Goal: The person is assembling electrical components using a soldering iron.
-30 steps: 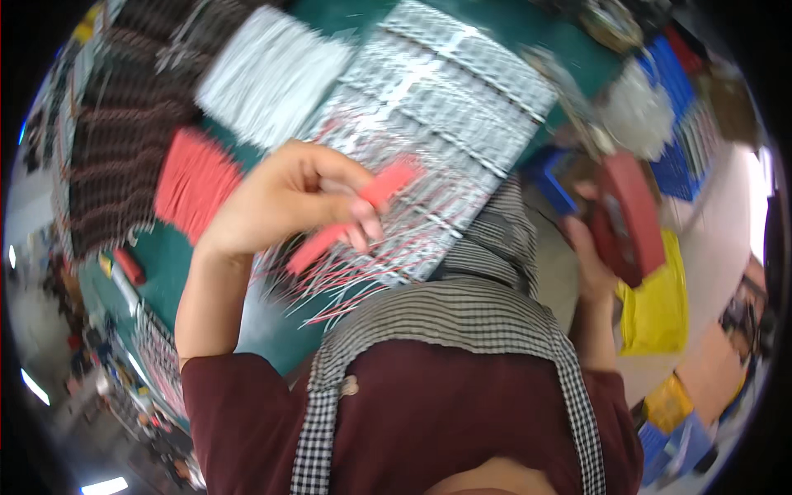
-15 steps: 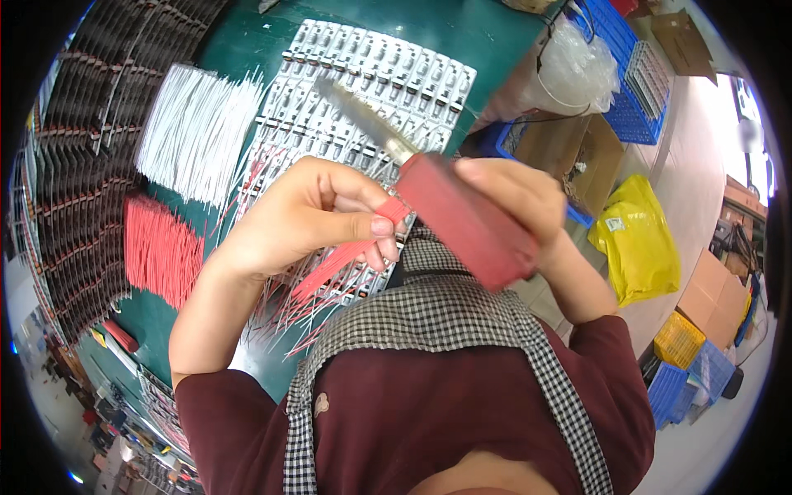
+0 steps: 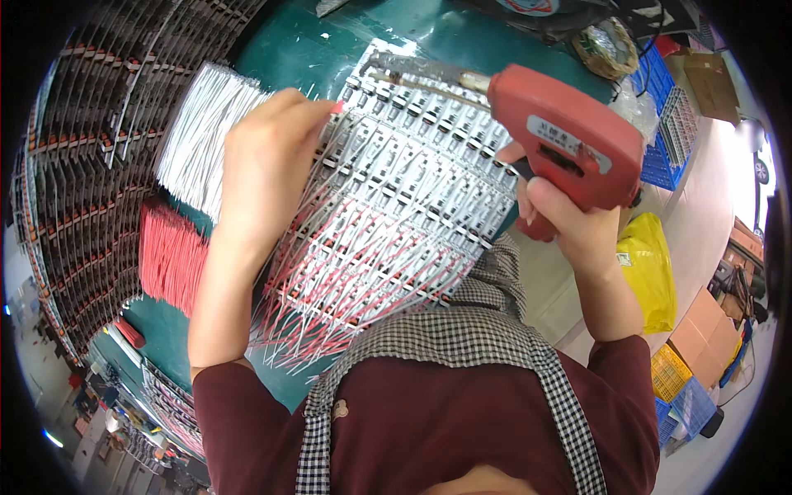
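Note:
My right hand (image 3: 569, 219) grips the handle of a red soldering gun (image 3: 569, 124), its metal tip pointing left over the far end of a white board. That board (image 3: 412, 157) carries rows of small metal-and-black components, with red and white wires (image 3: 355, 264) trailing from its nearer rows. My left hand (image 3: 272, 157), closed with fingertips pinched, is at the board's far left edge. A bit of red wire (image 3: 337, 107) shows at those fingertips; the rest of what it holds is hidden by the hand. Left of the board lie bundles of white wires (image 3: 206, 124) and red wires (image 3: 172, 257).
Dark racks of stacked boards (image 3: 91, 165) line the left side of the green table (image 3: 285, 41). Beyond the table on the right are a yellow bag (image 3: 652, 280), blue crates (image 3: 664, 157) and cardboard boxes (image 3: 709, 330). A woven basket (image 3: 606, 49) stands at the far right.
The soldering gun has swung up and right, its tip now pointing left. My left hand has moved to the board's far left edge; the red wire bundle is no longer visible in it.

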The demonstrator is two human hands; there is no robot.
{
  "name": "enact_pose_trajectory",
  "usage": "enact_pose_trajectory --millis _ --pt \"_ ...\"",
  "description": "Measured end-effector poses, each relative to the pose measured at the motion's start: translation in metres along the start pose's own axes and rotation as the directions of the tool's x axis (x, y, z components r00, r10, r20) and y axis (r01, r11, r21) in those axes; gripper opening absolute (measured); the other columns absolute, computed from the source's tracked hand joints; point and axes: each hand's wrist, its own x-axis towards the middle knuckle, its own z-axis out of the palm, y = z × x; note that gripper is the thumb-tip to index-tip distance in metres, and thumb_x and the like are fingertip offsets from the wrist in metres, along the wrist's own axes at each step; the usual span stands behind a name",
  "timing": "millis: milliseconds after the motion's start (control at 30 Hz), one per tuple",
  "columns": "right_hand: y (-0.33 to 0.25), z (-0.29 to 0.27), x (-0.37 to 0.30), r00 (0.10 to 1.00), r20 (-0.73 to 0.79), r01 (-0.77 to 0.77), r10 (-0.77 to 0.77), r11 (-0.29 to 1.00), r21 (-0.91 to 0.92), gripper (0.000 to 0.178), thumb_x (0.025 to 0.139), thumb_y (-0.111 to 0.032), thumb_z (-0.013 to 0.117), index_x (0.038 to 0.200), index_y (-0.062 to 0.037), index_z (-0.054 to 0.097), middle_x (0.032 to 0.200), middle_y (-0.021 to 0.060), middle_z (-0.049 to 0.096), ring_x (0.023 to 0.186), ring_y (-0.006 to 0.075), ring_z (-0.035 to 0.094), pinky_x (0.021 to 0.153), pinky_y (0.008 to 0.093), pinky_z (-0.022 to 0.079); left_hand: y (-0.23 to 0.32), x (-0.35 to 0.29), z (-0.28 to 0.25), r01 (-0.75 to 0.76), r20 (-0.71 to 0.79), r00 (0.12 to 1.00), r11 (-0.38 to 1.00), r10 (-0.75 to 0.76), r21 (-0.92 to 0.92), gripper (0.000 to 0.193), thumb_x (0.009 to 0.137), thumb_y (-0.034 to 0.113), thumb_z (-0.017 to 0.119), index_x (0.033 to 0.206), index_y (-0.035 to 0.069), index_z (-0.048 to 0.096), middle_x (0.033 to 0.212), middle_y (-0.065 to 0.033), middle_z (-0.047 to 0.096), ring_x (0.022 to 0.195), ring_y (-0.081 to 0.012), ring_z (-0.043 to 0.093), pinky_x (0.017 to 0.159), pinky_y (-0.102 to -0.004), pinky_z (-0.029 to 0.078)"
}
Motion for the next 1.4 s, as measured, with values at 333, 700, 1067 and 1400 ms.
enact_pose_trajectory --millis 333,700,1067,1400 --pt "0.006 0.005 -0.002 0.990 0.014 -0.143 0.144 0.988 -0.058 0.030 0.076 -0.005 0.068 0.105 -0.0022 0.059 0.095 0.0057 0.065 0.084 0.0117 0.060 0.073 0.0264 0.049 -0.004 -0.004 0.016 -0.074 0.038 0.997 0.991 0.070 0.113 0.020 0.069 0.001 0.056 0.087 0.002 0.062 0.071 -0.0090 0.051 0.064 -0.0265 0.055 0.057 -0.0353 0.045" --pt "0.008 0.007 -0.003 0.990 0.044 -0.112 0.131 0.948 -0.297 0.040 0.076 -0.029 0.067 0.099 -0.0001 0.052 0.073 0.0036 0.052 0.058 0.0088 0.046 0.050 0.0227 0.037 -0.002 -0.005 0.015 -0.093 0.057 0.995 0.986 0.086 0.137 0.022 0.067 0.000 0.055 0.089 0.001 0.061 0.075 -0.0101 0.051 0.068 -0.0271 0.055 0.060 -0.0362 0.045" --pt "0.005 0.010 -0.006 0.998 0.035 -0.042 0.059 0.927 -0.373 0.039 0.069 -0.009 0.075 0.105 -0.0022 0.061 0.089 0.0070 0.062 0.074 0.0160 0.060 0.064 0.0270 0.048 -0.001 -0.006 0.015 -0.112 0.096 0.991 0.979 0.097 0.170 0.021 0.069 0.003 0.055 0.089 -0.001 0.059 0.079 -0.0106 0.050 0.073 -0.0267 0.054 0.061 -0.0361 0.045" --pt "0.006 0.001 -0.018 0.990 0.114 -0.079 0.088 0.994 -0.080 0.047 0.076 0.000 0.065 0.121 -0.0027 0.050 0.107 0.0064 0.058 0.100 0.0130 0.054 0.082 0.0270 0.044 0.000 -0.005 0.016 -0.184 0.049 0.983 0.955 0.177 0.234 0.017 0.069 0.004 0.056 0.086 0.001 0.057 0.079 -0.0088 0.050 0.072 -0.0243 0.054 0.060 -0.0338 0.046"
